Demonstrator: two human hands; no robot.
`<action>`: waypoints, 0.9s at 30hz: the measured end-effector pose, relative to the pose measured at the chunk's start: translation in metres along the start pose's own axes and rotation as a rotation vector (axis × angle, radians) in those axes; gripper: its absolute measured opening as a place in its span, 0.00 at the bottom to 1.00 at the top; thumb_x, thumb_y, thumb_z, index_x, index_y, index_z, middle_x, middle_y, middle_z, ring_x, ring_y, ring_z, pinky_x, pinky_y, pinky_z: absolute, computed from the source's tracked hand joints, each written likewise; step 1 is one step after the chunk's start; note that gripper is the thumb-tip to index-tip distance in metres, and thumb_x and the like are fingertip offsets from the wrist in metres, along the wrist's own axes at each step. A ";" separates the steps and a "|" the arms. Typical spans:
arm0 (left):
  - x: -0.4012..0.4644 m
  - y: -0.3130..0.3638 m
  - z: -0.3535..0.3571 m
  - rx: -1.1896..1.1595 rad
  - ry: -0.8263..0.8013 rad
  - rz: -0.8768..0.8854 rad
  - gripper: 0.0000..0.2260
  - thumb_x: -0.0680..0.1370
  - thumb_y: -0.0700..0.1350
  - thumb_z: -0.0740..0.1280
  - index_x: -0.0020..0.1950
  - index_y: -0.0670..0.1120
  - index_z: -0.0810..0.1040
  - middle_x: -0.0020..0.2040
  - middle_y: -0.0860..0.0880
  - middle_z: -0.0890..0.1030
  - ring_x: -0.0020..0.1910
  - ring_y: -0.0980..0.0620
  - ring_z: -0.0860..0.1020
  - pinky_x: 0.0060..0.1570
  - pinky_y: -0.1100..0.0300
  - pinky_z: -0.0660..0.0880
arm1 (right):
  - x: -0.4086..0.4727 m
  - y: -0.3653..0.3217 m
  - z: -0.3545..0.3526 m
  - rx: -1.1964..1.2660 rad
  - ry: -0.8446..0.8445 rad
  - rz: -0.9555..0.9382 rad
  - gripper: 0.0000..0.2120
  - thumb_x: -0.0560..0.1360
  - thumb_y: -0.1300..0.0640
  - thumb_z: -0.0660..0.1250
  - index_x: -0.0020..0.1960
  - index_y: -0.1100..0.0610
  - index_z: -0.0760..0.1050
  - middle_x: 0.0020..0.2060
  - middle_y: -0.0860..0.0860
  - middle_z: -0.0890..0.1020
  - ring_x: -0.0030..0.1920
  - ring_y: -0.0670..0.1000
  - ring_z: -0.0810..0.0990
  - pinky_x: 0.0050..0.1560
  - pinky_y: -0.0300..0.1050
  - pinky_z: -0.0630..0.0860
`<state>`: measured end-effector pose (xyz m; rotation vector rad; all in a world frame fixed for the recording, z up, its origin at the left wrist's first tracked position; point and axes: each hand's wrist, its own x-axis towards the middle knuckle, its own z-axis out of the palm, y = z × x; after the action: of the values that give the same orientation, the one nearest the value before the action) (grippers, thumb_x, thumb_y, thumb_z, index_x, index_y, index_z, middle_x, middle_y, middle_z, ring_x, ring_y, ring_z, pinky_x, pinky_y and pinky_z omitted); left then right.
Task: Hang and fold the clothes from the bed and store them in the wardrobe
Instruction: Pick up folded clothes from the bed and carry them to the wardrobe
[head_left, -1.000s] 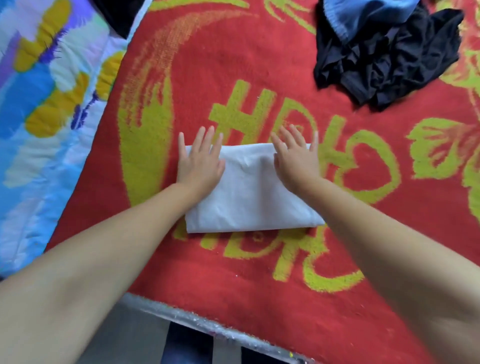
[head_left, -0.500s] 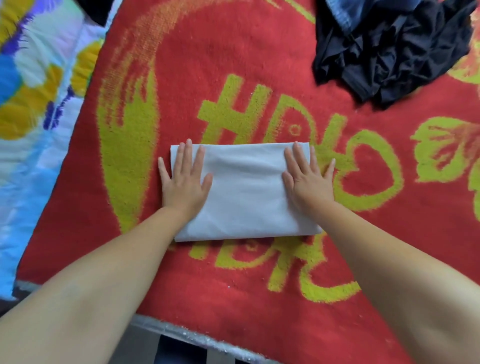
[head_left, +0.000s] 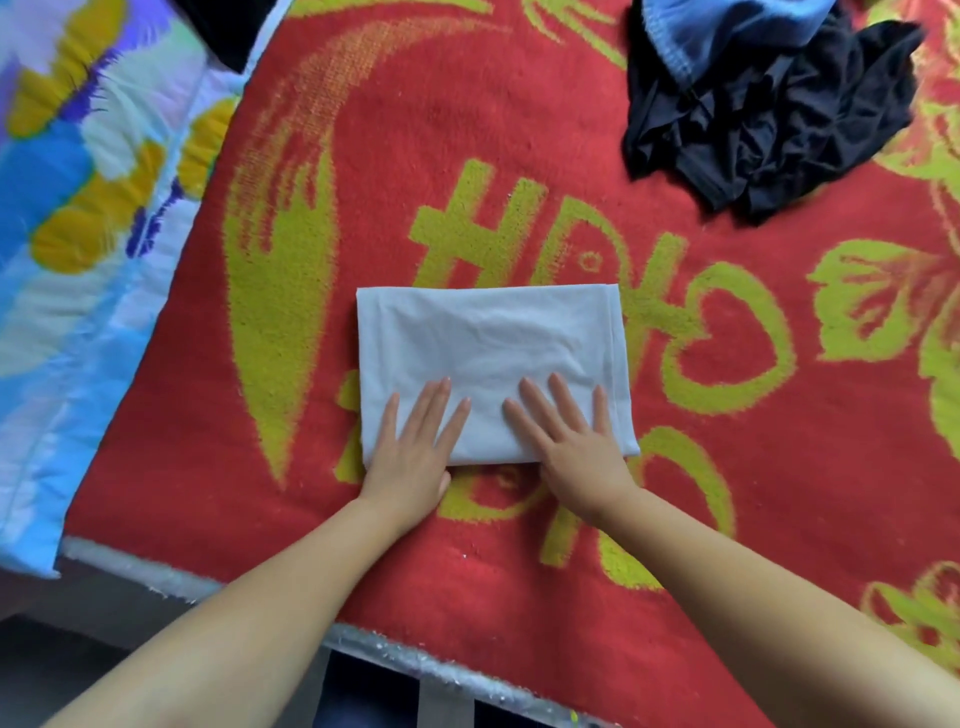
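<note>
Red blanket (head_left: 467, 130) on bed; folded white garment (head_left: 488, 353) centred, dark clothes (head_left: 769, 119) far right. Left hand (head_left: 410, 457), right hand (head_left: 576, 452) flat, fingers straight, pressing its near edge.

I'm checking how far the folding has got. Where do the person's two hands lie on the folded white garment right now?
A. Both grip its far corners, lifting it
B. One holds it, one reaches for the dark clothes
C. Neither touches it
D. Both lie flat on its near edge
D: the left hand and right hand lie flat with straight fingers on the near edge of the folded white garment, which rests on the red blanket.
</note>
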<state>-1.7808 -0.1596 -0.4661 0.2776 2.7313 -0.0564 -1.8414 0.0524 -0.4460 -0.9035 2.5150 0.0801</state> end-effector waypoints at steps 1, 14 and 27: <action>0.006 0.002 0.001 0.030 -0.005 -0.015 0.42 0.66 0.50 0.70 0.77 0.48 0.55 0.77 0.42 0.56 0.76 0.46 0.57 0.70 0.38 0.57 | 0.006 0.001 0.002 0.011 0.004 0.024 0.38 0.72 0.61 0.65 0.78 0.49 0.52 0.77 0.52 0.55 0.76 0.65 0.53 0.66 0.76 0.50; 0.022 -0.037 -0.116 -0.244 -0.197 -0.112 0.33 0.77 0.32 0.53 0.78 0.54 0.50 0.78 0.50 0.55 0.77 0.48 0.51 0.72 0.41 0.53 | 0.022 0.000 -0.126 0.159 -0.151 0.179 0.32 0.78 0.66 0.54 0.78 0.47 0.53 0.77 0.48 0.56 0.76 0.60 0.55 0.63 0.56 0.69; -0.012 -0.114 -0.347 0.076 0.210 -0.029 0.26 0.81 0.38 0.52 0.78 0.53 0.51 0.76 0.48 0.59 0.76 0.46 0.56 0.68 0.41 0.60 | -0.019 -0.042 -0.366 -0.030 0.174 0.220 0.32 0.77 0.66 0.57 0.78 0.48 0.53 0.75 0.52 0.59 0.73 0.61 0.60 0.61 0.56 0.73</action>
<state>-1.9245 -0.2465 -0.1411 0.2792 2.9462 -0.1467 -1.9514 -0.0446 -0.1074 -0.6675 2.7751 0.1134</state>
